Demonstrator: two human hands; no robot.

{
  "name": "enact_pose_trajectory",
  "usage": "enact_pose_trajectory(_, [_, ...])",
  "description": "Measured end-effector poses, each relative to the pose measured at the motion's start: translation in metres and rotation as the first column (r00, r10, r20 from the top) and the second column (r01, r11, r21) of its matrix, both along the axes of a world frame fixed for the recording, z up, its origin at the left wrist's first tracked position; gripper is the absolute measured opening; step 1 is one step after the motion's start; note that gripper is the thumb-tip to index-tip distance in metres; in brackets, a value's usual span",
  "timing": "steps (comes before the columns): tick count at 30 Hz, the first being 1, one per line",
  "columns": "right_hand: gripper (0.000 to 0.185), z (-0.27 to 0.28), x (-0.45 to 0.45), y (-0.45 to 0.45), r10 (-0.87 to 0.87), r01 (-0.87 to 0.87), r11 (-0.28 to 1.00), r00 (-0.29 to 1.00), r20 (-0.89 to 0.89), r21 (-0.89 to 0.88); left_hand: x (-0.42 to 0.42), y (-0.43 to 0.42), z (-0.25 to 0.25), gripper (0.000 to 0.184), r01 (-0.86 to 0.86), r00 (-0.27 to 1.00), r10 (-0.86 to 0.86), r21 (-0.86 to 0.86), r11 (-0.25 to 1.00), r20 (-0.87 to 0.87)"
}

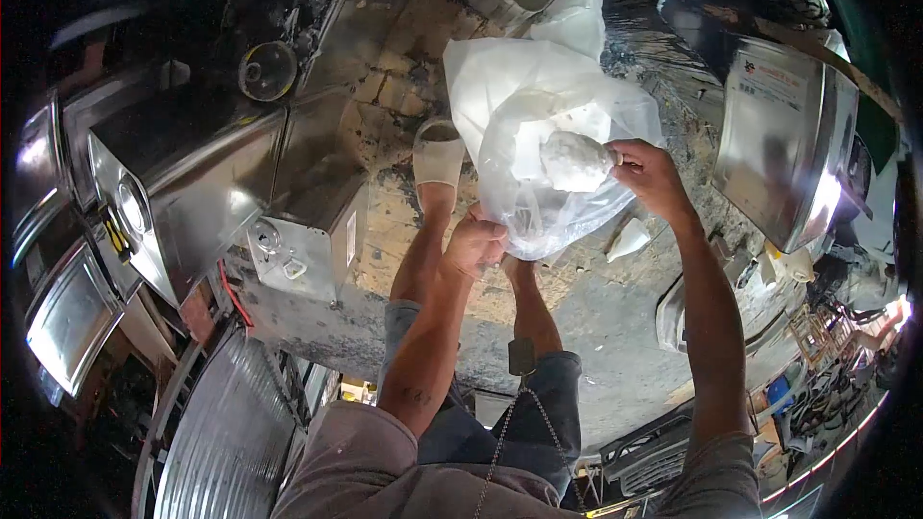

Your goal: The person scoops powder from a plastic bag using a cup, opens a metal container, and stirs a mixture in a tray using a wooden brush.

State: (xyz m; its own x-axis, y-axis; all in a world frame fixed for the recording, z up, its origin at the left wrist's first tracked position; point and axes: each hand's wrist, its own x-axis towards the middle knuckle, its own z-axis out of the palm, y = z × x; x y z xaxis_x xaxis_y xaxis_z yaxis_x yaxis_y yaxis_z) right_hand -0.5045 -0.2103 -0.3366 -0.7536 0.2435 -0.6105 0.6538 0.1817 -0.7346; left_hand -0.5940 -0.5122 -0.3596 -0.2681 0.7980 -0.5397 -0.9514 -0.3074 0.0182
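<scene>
A large translucent white plastic bag (524, 67) stands with its mouth open over the floor in front of me, and white material shows inside. My left hand (476, 242) is closed on the bag's near left edge. At the bag's opening, my right hand (654, 175) pinches the narrow end of a lumpy white bundle (575, 161). The bundle looks like a small bag of something white, but its contents cannot be made out. A white cone-shaped piece (629, 238) lies on the floor just below my right hand.
Shiny metal boxes (212, 202) stand on the left, one smaller metal box (308, 240) nearer my legs. A metal panel (784, 135) leans at the right. Corrugated sheet (231, 432) lies lower left. A metal tag on a chain (521, 356) hangs from my neck.
</scene>
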Motion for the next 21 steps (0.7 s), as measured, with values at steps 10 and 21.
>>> enact_pose_trajectory(10, [0.030,0.014,0.010,0.001,-0.071,0.071,0.997,0.997,-0.037,0.001,-0.003,0.021,0.033,0.046,-0.022,0.995,0.004,-0.189,0.982,-0.095])
enact_pose_trajectory(21, [0.034,0.016,0.017,0.003,-0.124,0.123,0.992,0.992,-0.037,-0.027,-0.001,0.016,0.023,0.054,-0.013,0.996,-0.001,-0.167,0.986,-0.084])
